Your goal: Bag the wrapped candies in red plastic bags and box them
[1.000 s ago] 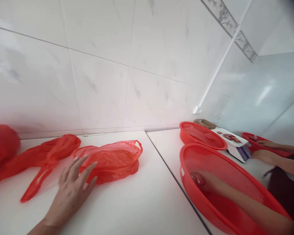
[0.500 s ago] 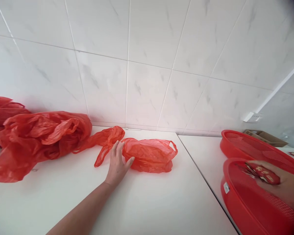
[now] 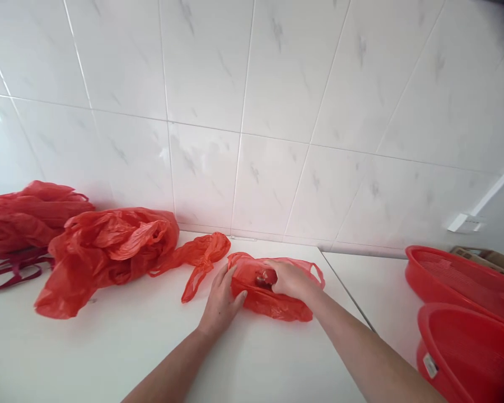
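Observation:
A thin red plastic bag [image 3: 279, 310] lies on the white table with its mouth open towards me. At its left side my left hand [image 3: 223, 299] touches the rim, thumb and fingers apart. My right hand [image 3: 288, 280] reaches into the mouth of the bag, its fingers closed round small red packets [image 3: 267, 276]. Those packets are partly hidden by the hand and the bag, so their number is unclear. Just left of the bag lies a crumpled red plastic strip [image 3: 204, 252], joined or close to a bigger heap of red plastic bags [image 3: 113, 246].
More red bags [image 3: 29, 215] and dark red handles [image 3: 14, 271] lie at the far left. Two red plastic baskets [image 3: 441, 336] stand at the right, past a table seam. A cardboard box [image 3: 487, 260] sits behind them. The tiled wall [image 3: 201, 168] bounds the back.
My right hand has moved left from the near basket into the bag, still holding the red packets. My left hand stays at the bag's left rim. The view has shifted left.

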`<state>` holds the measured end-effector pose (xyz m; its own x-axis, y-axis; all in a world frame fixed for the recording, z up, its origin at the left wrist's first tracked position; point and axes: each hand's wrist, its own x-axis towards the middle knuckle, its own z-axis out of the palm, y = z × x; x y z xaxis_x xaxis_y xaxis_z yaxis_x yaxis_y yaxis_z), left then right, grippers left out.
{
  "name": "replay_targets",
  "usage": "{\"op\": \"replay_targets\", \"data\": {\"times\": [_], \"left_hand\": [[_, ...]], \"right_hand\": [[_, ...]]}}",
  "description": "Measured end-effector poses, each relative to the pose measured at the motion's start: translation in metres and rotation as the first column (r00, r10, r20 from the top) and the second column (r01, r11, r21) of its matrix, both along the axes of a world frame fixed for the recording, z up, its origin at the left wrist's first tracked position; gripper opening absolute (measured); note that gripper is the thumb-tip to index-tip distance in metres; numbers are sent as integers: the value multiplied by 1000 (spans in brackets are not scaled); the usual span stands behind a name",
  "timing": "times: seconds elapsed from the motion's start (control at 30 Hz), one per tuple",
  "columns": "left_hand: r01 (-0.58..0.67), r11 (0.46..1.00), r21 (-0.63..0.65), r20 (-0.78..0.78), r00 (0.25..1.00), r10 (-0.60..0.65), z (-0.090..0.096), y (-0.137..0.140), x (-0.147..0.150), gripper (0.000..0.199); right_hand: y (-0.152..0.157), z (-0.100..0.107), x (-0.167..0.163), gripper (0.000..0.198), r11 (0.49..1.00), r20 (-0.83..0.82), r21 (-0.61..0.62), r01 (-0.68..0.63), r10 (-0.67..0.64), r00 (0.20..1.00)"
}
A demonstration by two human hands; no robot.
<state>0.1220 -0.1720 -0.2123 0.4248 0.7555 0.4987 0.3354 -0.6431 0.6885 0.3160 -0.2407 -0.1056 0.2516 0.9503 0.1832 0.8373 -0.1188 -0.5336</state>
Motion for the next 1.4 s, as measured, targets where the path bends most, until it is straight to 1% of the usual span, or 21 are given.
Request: {"op": "replay_targets", "data": {"times": [0.03, 0.07, 0.1, 0.17, 0.23, 0.3, 0.33, 0.4, 0.47, 0.53, 0.6, 0.67, 0.73, 0.87, 0.97, 1.1, 1.17, 1.23, 1.3, 1.37, 1.4], "left_hand": [[1, 1000, -4, 0, 1000, -1, 0, 0, 0, 60], [3, 1000, -10, 1, 1000, -3, 1, 1, -1, 62], [4, 1000, -17, 4, 1000, -4, 1, 1, -1, 63], [14, 999, -32, 6, 1000, -14, 0, 2, 0, 64], [29, 999, -35, 11, 1000, -28, 0, 3, 1, 65], [44, 999, -21, 28, 999, -43, 0, 4, 2, 65], [46, 999, -11, 38, 998, -46, 0, 4, 3, 65], [38, 999, 9, 51, 998, -38, 0, 4, 3, 64], [25, 999, 41, 50, 998, -27, 1, 3, 3, 61], [17, 996, 89, 46, 999, -21, 3, 3, 4, 57], [20, 990, 141, 41, 999, -26, 4, 2, 5, 50], [30, 982, 184, 36, 999, -38, 6, 0, 6, 44], [39, 979, 200, 28, 999, -45, 6, -1, 8, 39], [41, 980, 197, 4, 999, -42, 5, -1, 11, 36], [31, 969, 244, 41, 998, -43, 4, 0, 12, 48], [-111, 944, 311, 184, 981, 55, 7, 0, 14, 71], [-165, 954, 251, 203, 972, 115, 8, 0, 14, 79], [-151, 983, 101, 191, 973, 130, 7, 1, 13, 83], [-68, 994, -90, 194, 977, 84, 6, 1, 11, 84], [48, 970, -239, 222, 975, 7, 6, 2, 9, 81], [99, 954, -284, 241, 970, -29, 6, 3, 8, 81]], "right_hand": [[-2, -4, 0, 57, 1000, -8, -7, 9, -9, 1000], [-7, -6, 1, 63, 1000, -9, 9, 28, -27, 1000], [-16, -9, 1, 61, 997, -1, 58, 58, -58, 998], [-40, -18, 0, 43, 960, 27, 249, 127, -138, 990], [-69, -36, -2, 30, 890, 65, 436, 135, -180, 981], [-93, -61, -2, 27, 857, 95, 501, 117, -189, 977], [-102, -75, -1, 27, 855, 91, 501, 133, -205, 974], [-113, -99, 4, 29, 860, 30, 460, 221, -264, 964], [-114, -113, 14, 32, 860, -82, 386, 334, -329, 941], [-111, -117, 25, 37, 834, -236, 297, 464, -407, 882], [-107, -114, 36, 44, 777, -417, 211, 593, -477, 773], [-105, -111, 43, 48, 727, -569, 165, 667, -482, 666], [-106, -108, 45, 50, 724, -645, 176, 667, -427, 634], [-107, -108, 43, 48, 755, -643, 217, 619, -366, 672], [-107, -108, 42, 46, 783, -635, 188, 593, -364, 682], [-108, -109, 44, 48, 802, -650, 153, 577, -358, 670], [-108, -109, 45, 51, 799, -666, 161, 579, -345, 662], [-108, -109, 45, 52, 796, -674, 169, 582, -337, 657], [-108, -108, 44, 52, 797, -676, 158, 583, -343, 653], [-107, -107, 42, 51, 802, -678, 132, 583, -356, 643], [-107, -107, 42, 51, 803, -679, 124, 583, -359, 640]]}}
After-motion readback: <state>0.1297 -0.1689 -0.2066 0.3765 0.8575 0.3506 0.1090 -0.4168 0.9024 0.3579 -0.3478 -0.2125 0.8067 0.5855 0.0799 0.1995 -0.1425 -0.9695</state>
